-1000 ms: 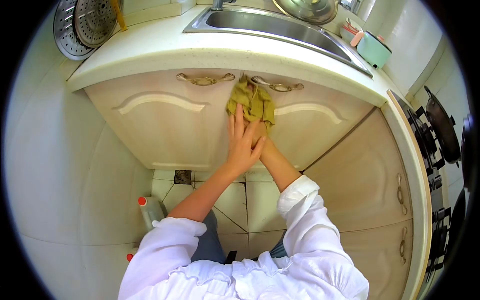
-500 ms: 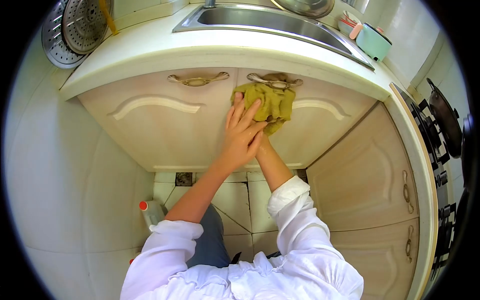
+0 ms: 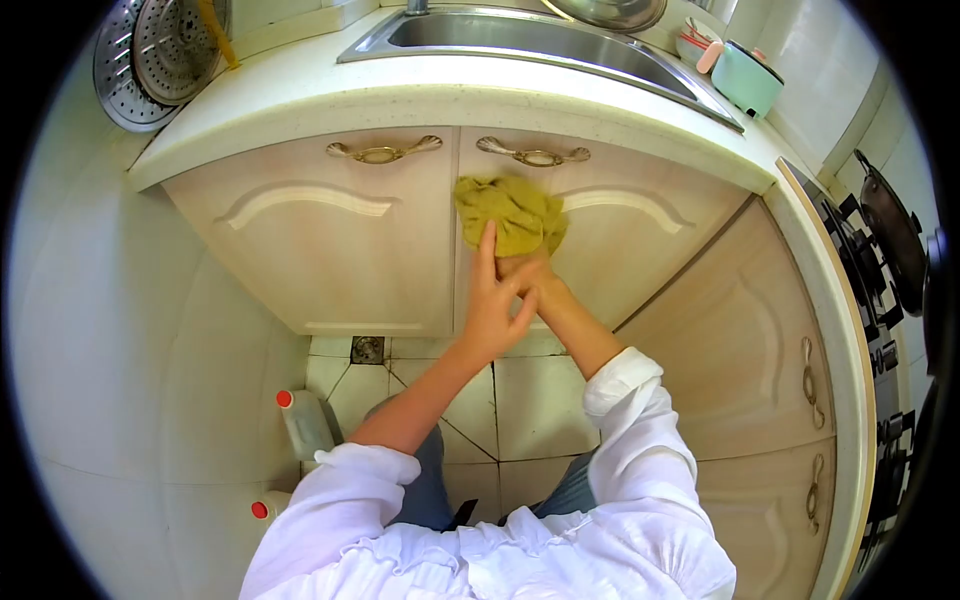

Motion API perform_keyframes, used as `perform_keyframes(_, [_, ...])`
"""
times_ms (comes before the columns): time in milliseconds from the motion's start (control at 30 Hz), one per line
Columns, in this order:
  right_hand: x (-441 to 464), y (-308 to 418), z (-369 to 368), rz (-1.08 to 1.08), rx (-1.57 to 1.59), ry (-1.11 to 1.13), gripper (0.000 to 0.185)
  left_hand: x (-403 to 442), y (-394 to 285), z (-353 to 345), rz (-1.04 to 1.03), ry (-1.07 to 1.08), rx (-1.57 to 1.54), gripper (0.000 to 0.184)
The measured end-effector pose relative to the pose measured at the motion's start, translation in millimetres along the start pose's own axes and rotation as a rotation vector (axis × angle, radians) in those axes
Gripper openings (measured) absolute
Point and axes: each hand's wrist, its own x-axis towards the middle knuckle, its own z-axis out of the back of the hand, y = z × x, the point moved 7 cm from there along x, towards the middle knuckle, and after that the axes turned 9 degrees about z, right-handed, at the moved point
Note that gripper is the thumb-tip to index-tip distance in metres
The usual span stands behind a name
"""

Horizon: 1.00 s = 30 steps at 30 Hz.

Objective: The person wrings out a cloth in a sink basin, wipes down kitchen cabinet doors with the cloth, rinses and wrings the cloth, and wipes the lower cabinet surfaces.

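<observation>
A crumpled olive-green cloth (image 3: pixel 510 212) lies against the right cabinet door (image 3: pixel 620 235), just below its brass handle (image 3: pixel 533 153). My right hand (image 3: pixel 523 268) is mostly covered by the cloth and holds it against the door near the gap between the two doors. My left hand (image 3: pixel 495 295) has its fingers spread; the index finger touches the lower edge of the cloth, and the other fingers lie over my right hand and wrist. To the left is the other cabinet door (image 3: pixel 330 250) with a similar handle (image 3: pixel 384 150).
Above the doors runs the white countertop (image 3: pixel 290 100) with a steel sink (image 3: pixel 540 45). A mint-green pot (image 3: pixel 747 80) stands at the back right. Perforated steel discs (image 3: pixel 180 50) hang at the left. The stove (image 3: pixel 850 265) is on the right; bottles (image 3: pixel 308 425) stand at lower left.
The cloth has moved down and left from the right door's handle, which now shows whole. My left hand has shifted lower with its fingers spread apart.
</observation>
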Motion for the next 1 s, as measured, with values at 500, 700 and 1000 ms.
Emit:
perform_keyframes(500, [45.0, -20.8, 61.0, -0.109, -0.203, -0.204, 0.044, 45.0, -53.4, 29.4, -0.145, -0.156, 0.063, 0.036])
perform_keyframes(700, [48.2, -5.9, 64.8, -0.099, -0.351, -0.310, 0.047, 38.9, -38.9, 8.3, -0.056, -0.147, 0.171, 0.043])
perform_keyframes(1000, [49.8, 9.9, 6.0, 0.068, 0.256, 0.081, 0.064, -71.6, 42.1, -19.1, -0.019, 0.070, 0.092, 0.046])
